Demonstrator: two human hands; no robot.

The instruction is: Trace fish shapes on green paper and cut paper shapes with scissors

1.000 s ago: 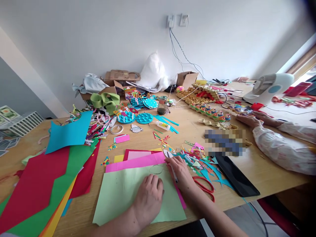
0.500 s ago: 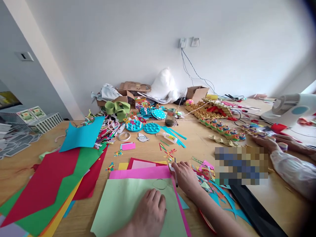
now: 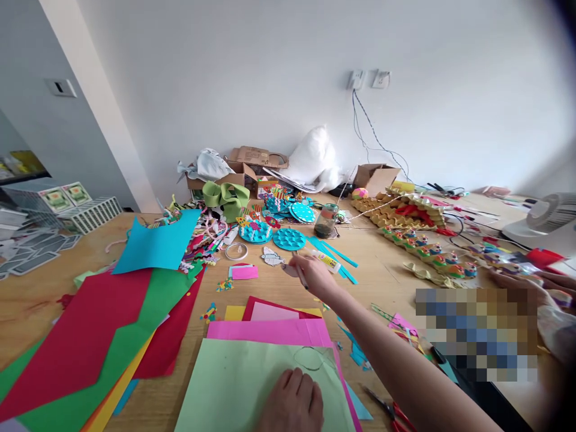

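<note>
My left hand (image 3: 294,401) rests on a pale green sheet (image 3: 234,384), fingers together and slightly curled, pressing the paper; nothing shows in its grip. A drawn oval outline (image 3: 308,358) lies just beyond its fingertips. Farther out, my right hand (image 3: 310,277) reaches over the table with its fingers closed around a dark, slim pen, partly hidden. Near its fingertips is a small white paper cutout (image 3: 272,257); a glue bottle (image 3: 329,261) lies just behind the hand. Beneath the green sheet is a pink sheet (image 3: 270,330).
Red-handled scissors (image 3: 396,415) lie near my right forearm. Coloured sheets (image 3: 81,330) spread at the left. Behind stand a glass jar (image 3: 326,222) and blue decorated discs (image 3: 289,239). At the right are egg-carton pieces (image 3: 396,209), a fan (image 3: 546,216) and another person's hand (image 3: 513,281).
My right hand has moved away from the green sheet's upper corner toward the white cutout, uncovering the scissors. My left hand stays on the sheet. The view has shifted somewhat.
</note>
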